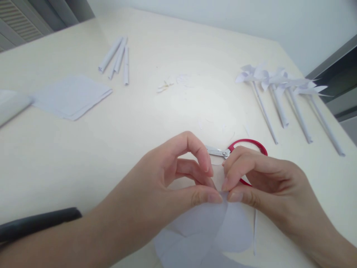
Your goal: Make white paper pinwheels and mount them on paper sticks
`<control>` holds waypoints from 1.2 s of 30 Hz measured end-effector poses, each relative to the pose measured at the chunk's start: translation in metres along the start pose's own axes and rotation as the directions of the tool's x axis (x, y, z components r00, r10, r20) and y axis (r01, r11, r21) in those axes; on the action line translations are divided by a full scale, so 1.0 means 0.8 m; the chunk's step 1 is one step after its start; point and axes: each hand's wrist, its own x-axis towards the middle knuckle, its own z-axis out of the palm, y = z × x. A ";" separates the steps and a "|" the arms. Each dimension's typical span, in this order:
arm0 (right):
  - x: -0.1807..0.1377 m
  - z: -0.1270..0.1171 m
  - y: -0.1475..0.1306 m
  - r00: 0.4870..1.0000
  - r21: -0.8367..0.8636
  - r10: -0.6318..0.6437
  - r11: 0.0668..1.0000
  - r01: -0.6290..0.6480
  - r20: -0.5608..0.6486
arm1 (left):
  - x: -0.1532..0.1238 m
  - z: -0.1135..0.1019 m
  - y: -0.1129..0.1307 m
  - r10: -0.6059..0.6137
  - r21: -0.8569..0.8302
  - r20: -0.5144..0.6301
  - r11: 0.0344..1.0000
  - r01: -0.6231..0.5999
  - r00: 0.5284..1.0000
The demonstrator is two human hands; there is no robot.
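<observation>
My left hand and my right hand meet near the table's front, both pinching the gathered corners of a white paper piece whose curved flaps spread below the fingertips. Thumbs and forefingers of both hands are pressed together on the paper's centre. Just behind my right hand lie red-handled scissors, partly hidden by the fingers, blades pointing left.
Several finished paper pinwheels on rolled sticks lie at the right. Rolled paper tubes and a stack of white square sheets sit at the back left. Small paper scraps lie mid-table. A black object lies at the front left edge.
</observation>
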 end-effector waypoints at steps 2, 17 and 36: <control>0.000 0.000 0.000 1.000 0.001 0.009 1.000 -0.009 -0.013 | 0.001 -0.001 0.002 0.013 0.019 0.028 1.000 -0.013 1.000; 0.002 0.003 -0.002 0.999 0.037 0.030 0.999 -0.029 -0.026 | 0.003 0.002 0.002 -0.058 0.072 0.168 0.996 0.047 0.984; -0.001 -0.001 -0.006 1.000 -0.102 -0.008 0.995 0.011 0.027 | 0.006 -0.005 0.007 0.011 0.167 0.214 0.985 -0.048 0.977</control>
